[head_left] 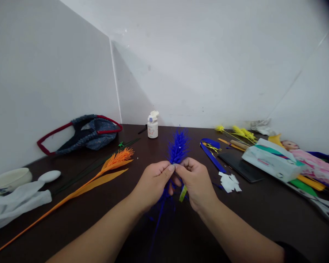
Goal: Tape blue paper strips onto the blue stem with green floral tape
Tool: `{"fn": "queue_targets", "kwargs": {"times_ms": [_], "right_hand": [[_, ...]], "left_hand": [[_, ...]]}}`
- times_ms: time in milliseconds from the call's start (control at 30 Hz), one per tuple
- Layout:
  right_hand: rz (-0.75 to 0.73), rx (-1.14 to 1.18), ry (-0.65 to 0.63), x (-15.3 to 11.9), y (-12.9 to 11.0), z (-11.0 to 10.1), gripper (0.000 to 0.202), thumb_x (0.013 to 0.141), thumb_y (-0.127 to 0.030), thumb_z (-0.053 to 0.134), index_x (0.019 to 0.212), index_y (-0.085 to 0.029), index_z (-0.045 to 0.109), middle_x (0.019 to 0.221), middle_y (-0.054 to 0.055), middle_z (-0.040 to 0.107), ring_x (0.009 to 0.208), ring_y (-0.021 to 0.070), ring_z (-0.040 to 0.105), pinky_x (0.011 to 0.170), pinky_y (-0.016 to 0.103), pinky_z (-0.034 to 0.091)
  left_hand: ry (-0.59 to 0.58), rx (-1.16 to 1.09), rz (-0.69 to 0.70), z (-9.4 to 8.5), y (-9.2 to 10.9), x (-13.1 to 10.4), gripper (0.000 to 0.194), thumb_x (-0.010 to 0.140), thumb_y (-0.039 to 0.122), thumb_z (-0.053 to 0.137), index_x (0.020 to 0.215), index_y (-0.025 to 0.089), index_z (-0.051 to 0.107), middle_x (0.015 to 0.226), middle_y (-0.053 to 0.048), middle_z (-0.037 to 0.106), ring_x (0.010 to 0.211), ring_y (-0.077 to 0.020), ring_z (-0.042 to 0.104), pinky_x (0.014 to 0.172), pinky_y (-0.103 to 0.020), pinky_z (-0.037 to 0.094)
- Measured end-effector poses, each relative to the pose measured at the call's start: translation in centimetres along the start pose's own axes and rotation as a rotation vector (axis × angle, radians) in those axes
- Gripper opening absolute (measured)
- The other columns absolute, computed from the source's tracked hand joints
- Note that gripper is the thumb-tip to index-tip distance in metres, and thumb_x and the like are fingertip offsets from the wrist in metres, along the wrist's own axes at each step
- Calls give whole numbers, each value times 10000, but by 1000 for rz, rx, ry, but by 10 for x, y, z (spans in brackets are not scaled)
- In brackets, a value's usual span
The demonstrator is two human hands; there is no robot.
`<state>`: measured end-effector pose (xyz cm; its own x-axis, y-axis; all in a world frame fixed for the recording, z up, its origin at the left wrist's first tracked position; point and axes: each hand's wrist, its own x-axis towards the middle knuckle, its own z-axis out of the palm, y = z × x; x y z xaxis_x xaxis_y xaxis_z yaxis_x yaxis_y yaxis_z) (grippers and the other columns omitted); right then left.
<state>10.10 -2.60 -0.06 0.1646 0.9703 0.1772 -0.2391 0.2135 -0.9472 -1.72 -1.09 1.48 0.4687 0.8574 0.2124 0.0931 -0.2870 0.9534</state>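
Both hands pinch the base of a blue craft wheat ear (178, 146), whose bristly head points up and away from me. My left hand (154, 179) grips from the left with thumb and fingers closed. From the right, my right hand (197, 182) pinches the same spot, thumb tips nearly meeting. A short yellow-green strip (183, 193) hangs below my right hand. Loose blue strands (160, 215) trail beneath the hands. To the left lies a finished-looking orange wheat ear (120, 157) with long leaves and a stem.
A white bottle (152, 128) stands at the back. Left are a dark bag (101, 137), a bowl (13, 180) and a white spoon (49, 176). Right are blue ribbon (212, 155), white scraps (229, 182), a black slab (239, 166), a tissue pack (274, 160), yellow ears (244, 133) and scissors (325, 206).
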Motion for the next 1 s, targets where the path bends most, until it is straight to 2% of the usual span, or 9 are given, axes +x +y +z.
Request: {"fn": "queue_targets", "kwargs": {"times_ms": [200,333,467,567,633,733,833,900,1000], "right_hand": [[-53,-66,116,-2,-3,-1,203,644,-227,676,547,-170,507,446,-79,458,407,62,398,406,197,300],[34,62,11,-7,-5,-2,158,681,-258,662,626,-171,542,424,-84,443,393,58,363,405,191,298],[115,109,-74,-11,-10,-8,276,724,-328,663,940,-184,571,576,-31,595,454,80,476,425,189,353],[127,119,-190,-13,-13,-10,295,687,-264,709,940,-186,577,632,-27,616,479,79,505,440,187,389],[78,94,-220,-16,-12,-7,256,686,-225,708,914,-190,597,678,-18,640,538,90,549,480,193,428],[-14,26,-212,-24,-8,3,198,712,-229,684,898,-197,623,800,22,686,716,142,629,638,250,497],[-108,-156,-233,-32,-6,14,222,747,-256,635,962,-201,634,869,56,694,805,195,644,735,334,508],[-274,-394,-295,-36,-9,18,330,747,-262,624,1071,-197,617,965,87,677,891,233,623,805,394,487],[-531,-670,-485,-38,-19,19,486,772,-306,601,1233,-170,527,1114,129,619,1008,266,564,885,436,437]], "left_hand": [[106,-163,-116,5,3,0,270,808,279,495,571,150,490,459,39,503,368,-51,388,406,-179,276],[180,-213,-111,2,1,2,293,794,287,511,537,151,475,429,50,448,381,-56,402,419,-182,272],[251,-251,-77,-4,0,4,249,797,319,504,613,154,533,424,60,429,360,-63,379,406,-196,262],[303,-274,-53,-8,-1,7,218,791,323,519,663,152,564,426,63,423,363,-64,383,400,-192,257],[330,-312,-31,-10,-2,9,215,790,320,525,665,150,565,424,65,414,371,-62,383,401,-186,263],[344,-384,9,-15,-5,11,217,791,308,538,650,144,555,431,63,416,381,-50,359,404,-176,270],[305,-498,36,-21,-9,13,196,782,319,571,679,153,548,461,59,437,406,-50,376,425,-173,303],[245,-625,41,-24,-12,14,199,782,349,579,711,169,533,473,61,443,413,-57,396,445,-183,337],[166,-784,20,-24,-13,15,239,779,390,581,702,182,492,432,71,413,370,-58,372,420,-187,336]]}}
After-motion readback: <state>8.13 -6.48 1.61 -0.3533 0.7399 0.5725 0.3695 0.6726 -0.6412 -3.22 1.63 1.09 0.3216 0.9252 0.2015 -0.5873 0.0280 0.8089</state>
